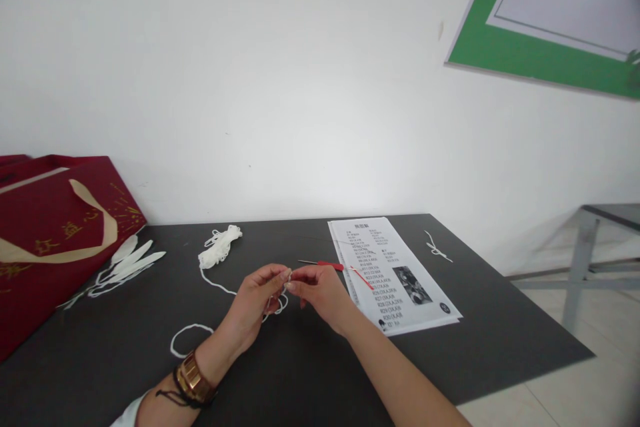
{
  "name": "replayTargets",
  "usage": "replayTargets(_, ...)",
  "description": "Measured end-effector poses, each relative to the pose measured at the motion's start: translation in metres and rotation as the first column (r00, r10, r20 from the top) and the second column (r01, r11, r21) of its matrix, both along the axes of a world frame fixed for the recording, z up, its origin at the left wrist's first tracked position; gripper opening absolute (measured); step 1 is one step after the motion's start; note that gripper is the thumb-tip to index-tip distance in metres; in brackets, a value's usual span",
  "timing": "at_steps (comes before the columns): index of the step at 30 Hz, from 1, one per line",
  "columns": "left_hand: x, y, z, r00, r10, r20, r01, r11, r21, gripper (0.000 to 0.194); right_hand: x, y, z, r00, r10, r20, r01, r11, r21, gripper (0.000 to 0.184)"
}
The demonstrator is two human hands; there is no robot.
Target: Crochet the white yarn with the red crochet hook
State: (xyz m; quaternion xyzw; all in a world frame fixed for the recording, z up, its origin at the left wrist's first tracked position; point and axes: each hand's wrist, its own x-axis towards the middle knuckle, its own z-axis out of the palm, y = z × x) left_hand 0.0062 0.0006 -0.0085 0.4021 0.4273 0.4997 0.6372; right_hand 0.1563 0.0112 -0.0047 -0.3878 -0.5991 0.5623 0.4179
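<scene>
White yarn runs from a loose skein at the back of the dark table to my hands. My left hand is closed, pinching the yarn between thumb and forefinger. Meeting it fingertip to fingertip, my right hand pinches the same strand. Loops of yarn hang below the left fingers, and another loop lies beside the left wrist. Just beyond my right hand lies a crochet hook with a red handle, its metal shaft pointing left. What exactly sits between the fingertips is too small to make out.
Printed sheets with a photo lie right of my hands, a thin red-tipped tool across their edge. A short piece of white yarn rests farther right. At left, white leaf-shaped pieces lie by a dark red bag. A wall stands behind.
</scene>
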Motion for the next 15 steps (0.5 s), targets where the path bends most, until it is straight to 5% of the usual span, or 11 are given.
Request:
replayTargets(7,-0.0028,0.0004,0.0034,0.988,-0.071,-0.134,0.079,0.995,0.057,0.031,0.0019,-0.0008,0.0031,0.977,-0.101,0.190,0.070,0.984,0.162,0.015)
replayTargets(15,-0.0030,0.0086,0.0006,0.893,0.053,-0.447,0.084,0.956,0.281,0.019,0.0031,-0.0037,0.0050,0.904,-0.199,0.378,0.040,0.920,0.389,0.012)
